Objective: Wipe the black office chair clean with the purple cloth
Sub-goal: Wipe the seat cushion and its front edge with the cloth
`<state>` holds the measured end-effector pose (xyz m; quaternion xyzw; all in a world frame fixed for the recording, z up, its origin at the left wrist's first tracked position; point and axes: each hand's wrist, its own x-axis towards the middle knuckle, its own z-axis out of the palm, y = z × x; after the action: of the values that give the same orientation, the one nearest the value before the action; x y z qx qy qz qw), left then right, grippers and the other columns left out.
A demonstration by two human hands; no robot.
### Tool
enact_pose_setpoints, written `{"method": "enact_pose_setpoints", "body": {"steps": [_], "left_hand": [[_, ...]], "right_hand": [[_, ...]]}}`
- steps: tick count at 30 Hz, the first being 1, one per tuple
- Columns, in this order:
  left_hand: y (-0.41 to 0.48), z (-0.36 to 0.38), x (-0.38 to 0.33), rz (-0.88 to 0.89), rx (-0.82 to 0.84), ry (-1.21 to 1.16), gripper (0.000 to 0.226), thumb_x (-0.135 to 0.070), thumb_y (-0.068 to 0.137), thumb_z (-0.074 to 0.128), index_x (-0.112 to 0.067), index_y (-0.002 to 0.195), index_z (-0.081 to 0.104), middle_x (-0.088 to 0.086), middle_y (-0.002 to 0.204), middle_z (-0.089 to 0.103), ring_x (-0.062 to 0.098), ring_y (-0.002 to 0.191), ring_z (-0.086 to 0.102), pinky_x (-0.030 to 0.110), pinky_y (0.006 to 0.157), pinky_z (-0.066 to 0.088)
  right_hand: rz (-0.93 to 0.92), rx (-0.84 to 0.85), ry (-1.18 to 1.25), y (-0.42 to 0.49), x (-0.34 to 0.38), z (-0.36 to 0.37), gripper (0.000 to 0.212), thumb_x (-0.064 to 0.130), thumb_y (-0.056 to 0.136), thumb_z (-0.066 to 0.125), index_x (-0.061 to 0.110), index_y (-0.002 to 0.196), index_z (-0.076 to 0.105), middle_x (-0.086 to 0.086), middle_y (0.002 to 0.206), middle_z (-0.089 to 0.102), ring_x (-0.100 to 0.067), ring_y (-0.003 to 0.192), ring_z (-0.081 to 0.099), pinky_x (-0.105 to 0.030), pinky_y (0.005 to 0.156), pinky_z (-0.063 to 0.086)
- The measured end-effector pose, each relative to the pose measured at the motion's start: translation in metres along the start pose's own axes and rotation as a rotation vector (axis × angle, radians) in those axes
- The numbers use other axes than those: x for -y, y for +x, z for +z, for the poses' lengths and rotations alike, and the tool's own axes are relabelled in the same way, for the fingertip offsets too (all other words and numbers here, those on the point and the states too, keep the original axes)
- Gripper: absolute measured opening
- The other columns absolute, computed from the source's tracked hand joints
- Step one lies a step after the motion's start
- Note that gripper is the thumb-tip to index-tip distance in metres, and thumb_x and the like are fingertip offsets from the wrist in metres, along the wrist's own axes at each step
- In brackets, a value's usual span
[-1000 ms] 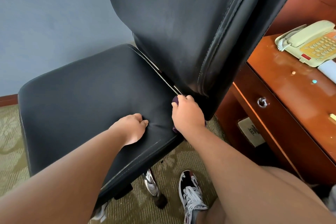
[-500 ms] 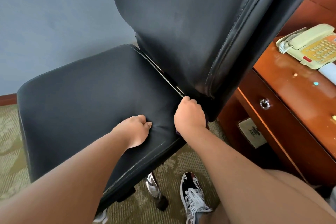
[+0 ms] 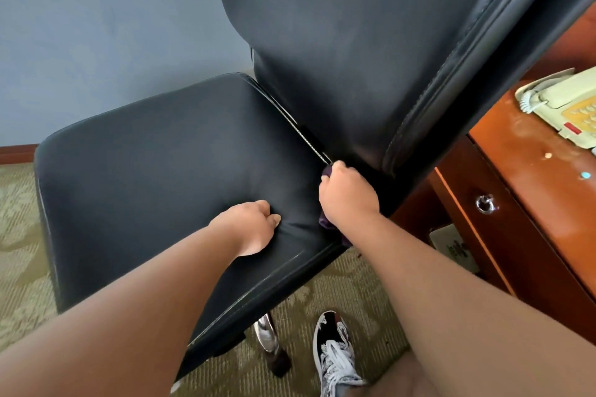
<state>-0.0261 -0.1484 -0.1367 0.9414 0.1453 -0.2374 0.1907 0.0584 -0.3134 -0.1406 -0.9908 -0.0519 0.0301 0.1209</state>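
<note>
The black office chair [image 3: 167, 158] fills the middle of the view, its seat toward me and its tall backrest rising at upper right. My right hand [image 3: 348, 193] is closed on the purple cloth [image 3: 326, 222] at the seat's rear right corner, where seat and backrest meet. Only small dark purple bits of the cloth show above and below the fist. My left hand [image 3: 250, 226] rests on the seat just left of it, fingers curled and pressing down on the cushion, holding nothing.
A reddish wooden desk [image 3: 516, 203] with a drawer pull stands close on the right, carrying a cream telephone [image 3: 561, 103]. My patterned shoe [image 3: 335, 354] is on the olive carpet beside the chair's chrome leg [image 3: 266, 337]. A blue wall is behind.
My right hand with the cloth has moved back and forth a little along the seat's rear corner. The left hand has stayed pressed on the seat.
</note>
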Motion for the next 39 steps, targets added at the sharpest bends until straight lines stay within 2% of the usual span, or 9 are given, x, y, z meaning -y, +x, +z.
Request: {"method": "enact_pose_setpoints", "body": {"steps": [4,6,11,14,17,19,27,34,39], "left_hand": [[-0.007,-0.003,-0.005,0.019,0.025,0.065,0.029,-0.043,0.102,0.029,-0.021,0.103,0.048,-0.003,0.106,0.052,0.025,0.1,0.05,0.035,0.081,0.042],[-0.012,0.001,0.001,0.037,-0.026,0.016,0.029,-0.045,0.101,0.03,-0.022,0.093,0.046,-0.001,0.104,0.054,0.026,0.101,0.053,0.036,0.08,0.043],[-0.032,0.018,0.021,0.147,-0.364,0.042,0.031,-0.052,0.096,0.037,-0.025,0.086,0.045,-0.004,0.09,0.051,0.025,0.094,0.053,0.038,0.077,0.045],[-0.032,0.017,0.03,0.16,-0.579,0.033,0.032,-0.062,0.088,0.044,-0.035,0.105,0.048,-0.003,0.11,0.049,0.027,0.109,0.046,0.043,0.09,0.04],[-0.02,0.013,0.052,0.029,-0.469,0.115,0.07,-0.081,0.083,0.02,-0.05,0.145,0.017,0.004,0.158,0.012,0.025,0.146,0.002,0.058,0.113,0.002],[-0.013,0.02,0.064,-0.006,-0.434,0.167,0.08,-0.086,0.077,0.001,-0.05,0.148,-0.007,0.0,0.162,-0.012,0.019,0.146,-0.021,0.063,0.11,-0.011],[-0.007,0.033,0.064,0.011,-0.535,0.185,0.079,-0.084,0.08,-0.003,-0.046,0.15,-0.008,0.002,0.162,-0.01,0.021,0.146,-0.02,0.064,0.109,-0.01],[-0.006,0.036,0.066,0.026,-0.567,0.195,0.077,-0.081,0.084,0.001,-0.045,0.151,-0.006,0.003,0.162,-0.007,0.021,0.147,-0.019,0.063,0.11,-0.01],[-0.008,0.037,0.06,-0.018,-0.554,0.215,0.078,-0.082,0.082,-0.004,-0.044,0.15,-0.01,0.003,0.162,-0.011,0.022,0.146,-0.021,0.064,0.111,-0.009]], "right_hand": [[0.03,-0.006,-0.074,-0.033,-0.024,-0.001,0.027,0.035,0.102,0.041,0.014,0.118,0.049,-0.01,0.116,0.059,-0.03,0.103,0.06,-0.034,0.067,0.038],[0.021,-0.025,-0.079,-0.039,-0.023,0.002,0.027,0.035,0.102,0.041,0.014,0.117,0.048,-0.008,0.115,0.06,-0.028,0.102,0.061,-0.033,0.066,0.038],[0.008,-0.041,-0.091,-0.054,-0.014,0.008,0.024,0.034,0.102,0.042,0.014,0.114,0.047,-0.006,0.111,0.062,-0.025,0.098,0.064,-0.032,0.063,0.041],[0.013,-0.049,-0.091,-0.063,-0.01,0.01,0.023,0.036,0.102,0.041,0.017,0.113,0.046,-0.003,0.112,0.061,-0.023,0.099,0.063,-0.032,0.063,0.04],[0.053,-0.081,-0.08,-0.067,-0.005,0.013,0.019,0.036,0.102,0.043,0.02,0.111,0.046,0.0,0.112,0.061,-0.022,0.099,0.062,-0.031,0.061,0.038],[0.078,-0.104,-0.067,-0.066,-0.003,0.016,0.018,0.036,0.102,0.044,0.02,0.111,0.047,0.0,0.113,0.06,-0.022,0.099,0.061,-0.031,0.06,0.038],[-0.054,-0.18,-0.081,-0.045,0.017,0.021,0.019,0.036,0.102,0.044,0.02,0.111,0.049,0.0,0.111,0.06,-0.02,0.097,0.061,-0.029,0.063,0.037],[-0.406,-0.114,-0.008,-0.018,0.045,0.023,0.018,0.036,0.099,0.05,0.022,0.108,0.055,0.001,0.106,0.06,-0.025,0.096,0.061,-0.037,0.068,0.047],[-0.036,-0.115,-0.011,0.005,0.04,0.019,0.021,0.032,0.103,0.042,0.018,0.117,0.049,-0.005,0.12,0.058,-0.026,0.103,0.06,-0.032,0.063,0.034]]}}
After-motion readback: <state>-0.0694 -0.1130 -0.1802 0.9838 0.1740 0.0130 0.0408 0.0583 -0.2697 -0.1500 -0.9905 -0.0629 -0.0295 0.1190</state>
